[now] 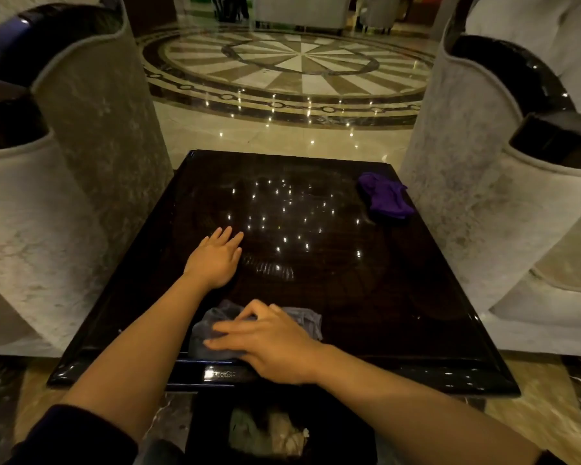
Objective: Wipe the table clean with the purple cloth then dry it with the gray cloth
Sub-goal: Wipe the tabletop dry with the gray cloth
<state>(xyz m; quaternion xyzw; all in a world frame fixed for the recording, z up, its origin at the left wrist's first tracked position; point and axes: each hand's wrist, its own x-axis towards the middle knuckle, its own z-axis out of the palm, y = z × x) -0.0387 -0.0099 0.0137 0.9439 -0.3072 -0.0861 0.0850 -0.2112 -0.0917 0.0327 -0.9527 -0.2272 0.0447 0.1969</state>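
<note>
- A person leans over a dark, glossy table (pixel 366 297), both bare forearms stretched out from the near edge, dark sleeves pushed up toward the elbows.
- The right hand (pixel 272 344) lies palm-down on the gray cloth (pixel 304 318), fingers spread flat and pointing left across the fabric; it presses on the cloth rather than gripping it.
- The gray cloth sits crumpled at the near edge of the table, roughly at its middle, with its left and right ends showing on either side of the hand.
- The left hand (pixel 213 260) rests flat on the bare tabletop, farther in and to the left of the cloth, fingers extended and close together, holding nothing.
- The purple cloth (pixel 384 196) lies bunched up at the far right corner of the table, well apart from both hands and touched by neither.
- Small points of ceiling light reflect off the polished surface across the middle of the table, between the left hand and the purple cloth.
- Pale upholstered armchairs with dark glossy trim flank the table: one on the left (pixel 81 146) and one on the right (pixel 483 162).
- Beyond the far edge, a shiny marble floor (pixel 299 62) carries a large circular sunburst inlay in cream and brown.
- Below the near edge of the table, a dark base is visible, with something pale on it that is too blurred to make out.
</note>
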